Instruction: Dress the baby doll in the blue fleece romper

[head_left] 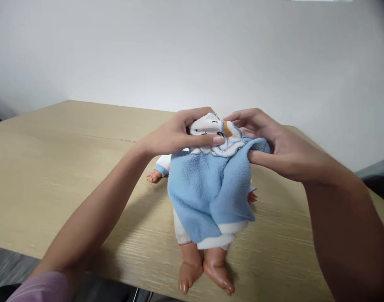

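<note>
A baby doll (pixel 191 264) lies on its back on the table, its bare feet towards me. Both hands hold a small blue fleece doll garment (pixel 194 180) above its body. The garment has a white animal face with an orange patch and white lower edges. My left hand (pixel 176 132) pinches the animal-face part, thumb in front and fingers behind. My right hand (pixel 278 144) is closed on the fabric at the right, its thumb tucked into a fold. The doll's head is hidden; one small hand shows at each side, with a white, blue-cuffed sleeve on the left.
The pale wooden table (pixel 69 180) stretches away to the left and stands against a light grey wall (pixel 154 54). Its front edge runs below the doll's feet. Dark objects (pixel 379 180) show beyond the table at the right.
</note>
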Motion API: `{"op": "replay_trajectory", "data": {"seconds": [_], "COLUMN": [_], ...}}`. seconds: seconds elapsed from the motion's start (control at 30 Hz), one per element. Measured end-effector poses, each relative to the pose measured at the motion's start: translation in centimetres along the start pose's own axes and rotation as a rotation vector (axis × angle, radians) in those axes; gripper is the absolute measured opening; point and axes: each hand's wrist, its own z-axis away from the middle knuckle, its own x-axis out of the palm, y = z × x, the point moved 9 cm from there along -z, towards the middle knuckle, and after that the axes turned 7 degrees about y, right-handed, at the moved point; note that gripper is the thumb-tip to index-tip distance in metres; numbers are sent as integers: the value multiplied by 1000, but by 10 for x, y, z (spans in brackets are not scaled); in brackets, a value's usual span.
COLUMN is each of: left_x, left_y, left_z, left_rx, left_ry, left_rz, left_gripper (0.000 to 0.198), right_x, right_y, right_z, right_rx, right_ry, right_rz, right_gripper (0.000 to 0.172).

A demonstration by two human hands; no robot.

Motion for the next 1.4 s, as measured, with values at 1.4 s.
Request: {"op": "replay_trajectory", "data": {"seconds": [1.4], "left_x": [9], "left_y": [12], "left_z": [26], "left_rx": [-58], "left_ry": [-277], "left_rz": [-112], "left_gripper": [38], "right_x": [-25], "right_y": [-1], "right_z": [11], "right_rx": [-114], "right_ry": [214], "right_rz": [-169], "right_gripper": [23]}}
